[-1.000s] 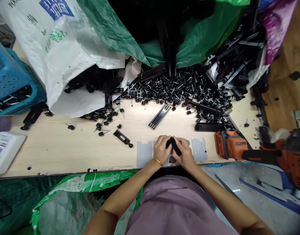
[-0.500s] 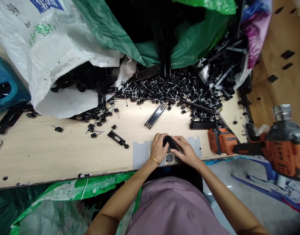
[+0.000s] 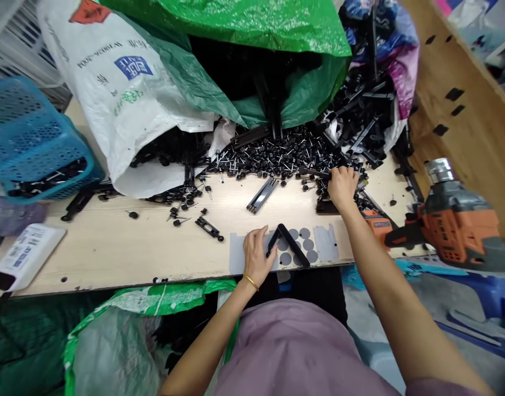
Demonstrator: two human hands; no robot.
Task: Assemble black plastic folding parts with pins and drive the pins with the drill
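A black hinged bar (image 3: pixel 294 245), folded into a V, lies over a grey sheet with round discs (image 3: pixel 312 256) at the table's front edge. My left hand (image 3: pixel 257 257) has its thumb and fingers around the end of the bar's left arm. Farther off to the right, my right hand (image 3: pixel 343 188) is down at the edge of the heap of black-headed screws (image 3: pixel 285 154), fingers curled. Its fingertips are hidden, so what they hold cannot be made out. Between the heap and the sheet lies a long black slotted bar (image 3: pixel 262 194). A shorter black link (image 3: pixel 209 229) rests left of it.
An orange power drill (image 3: pixel 462 220) lies at the right, below my right forearm's reach. Sacks of black parts, one white (image 3: pixel 153 110) and one green (image 3: pixel 252 22), stand behind. A blue basket (image 3: pixel 38 132) and a white device (image 3: pixel 29 256) are on the left.
My right hand has let go of the black bar and moved away to the screw heap at the right. The bar now shows as an open V beside my left hand. The view has shifted left.
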